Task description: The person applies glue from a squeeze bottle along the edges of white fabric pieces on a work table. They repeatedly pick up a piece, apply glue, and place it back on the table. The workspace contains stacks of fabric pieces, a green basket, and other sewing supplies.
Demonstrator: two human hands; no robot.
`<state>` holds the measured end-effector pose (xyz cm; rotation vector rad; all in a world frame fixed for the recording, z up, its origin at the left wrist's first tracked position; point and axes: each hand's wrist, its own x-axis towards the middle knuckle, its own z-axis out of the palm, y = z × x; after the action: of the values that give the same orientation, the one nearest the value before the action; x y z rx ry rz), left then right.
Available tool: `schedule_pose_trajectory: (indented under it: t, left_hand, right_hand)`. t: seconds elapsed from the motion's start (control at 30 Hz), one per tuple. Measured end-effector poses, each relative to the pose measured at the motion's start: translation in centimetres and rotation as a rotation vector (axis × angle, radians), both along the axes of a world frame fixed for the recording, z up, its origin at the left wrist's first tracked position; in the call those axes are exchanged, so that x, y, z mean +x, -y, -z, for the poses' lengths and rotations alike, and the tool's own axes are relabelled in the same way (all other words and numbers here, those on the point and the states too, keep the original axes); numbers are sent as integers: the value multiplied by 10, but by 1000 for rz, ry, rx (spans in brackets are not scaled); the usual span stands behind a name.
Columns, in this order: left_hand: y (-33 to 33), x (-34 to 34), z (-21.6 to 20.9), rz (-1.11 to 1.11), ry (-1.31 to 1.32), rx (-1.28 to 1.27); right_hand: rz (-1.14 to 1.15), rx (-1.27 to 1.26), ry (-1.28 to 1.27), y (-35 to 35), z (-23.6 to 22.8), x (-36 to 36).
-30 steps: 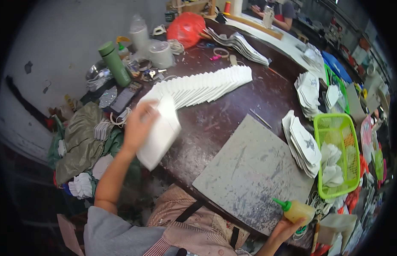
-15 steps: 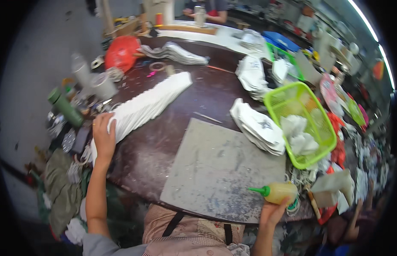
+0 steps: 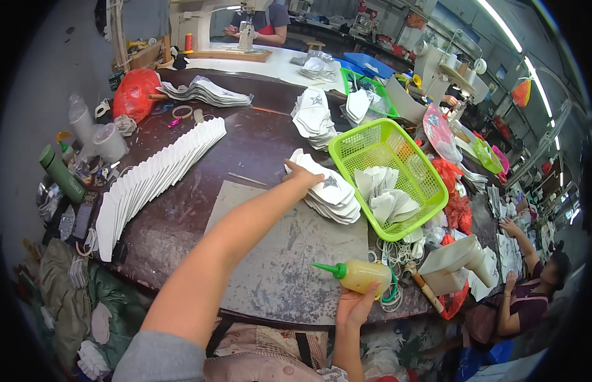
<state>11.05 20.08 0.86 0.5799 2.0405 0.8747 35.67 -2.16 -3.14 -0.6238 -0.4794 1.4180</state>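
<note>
My left hand (image 3: 303,174) reaches across to a stack of white cut pieces (image 3: 333,198) with a dark star print. Its fingers are spread apart over the top piece, touching it; some fingertips are hidden. In my right hand (image 3: 357,308), near the front edge of the table, is a squeeze bottle (image 3: 364,275) with yellowish contents and a green nozzle. The bottle lies tilted on its side, nozzle pointing left. At the left, a long fanned row of white pieces (image 3: 159,175) overlaps across the dark table (image 3: 181,239). Below my left forearm lies a grey, stained board (image 3: 289,274).
A green basket (image 3: 389,178) with white pieces stands right of the stack. Another star-printed stack (image 3: 313,118) lies behind. A red bag (image 3: 135,95) and a green flask (image 3: 60,172) stand left. A thin stick (image 3: 247,179) lies mid-table. Co-workers sit behind and at right.
My left hand has left the fanned row and moved right to the star-printed stack. My right hand still holds the squeeze bottle. The view has swung right.
</note>
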Motion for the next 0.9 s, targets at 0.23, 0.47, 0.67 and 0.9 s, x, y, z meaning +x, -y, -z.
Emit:
schedule_pose_trajectory:
  t: [0.23,0.47,0.67,0.9]
  left_hand:
    - [49,-30,-27,-257,504,578]
    - [108,-119,-164,897,239,481]
    - [45,-45,-125,1745,-74,154]
    - [4,-1,-71,1703,-647,351]
  right_hand:
    - [-33,-43,-133,1,2,4]
    - [63,-77,-405,6,-14,14]
    - [-33,-37,-446,5,7,21]
    - [31,-81,-456,4,-6,11]
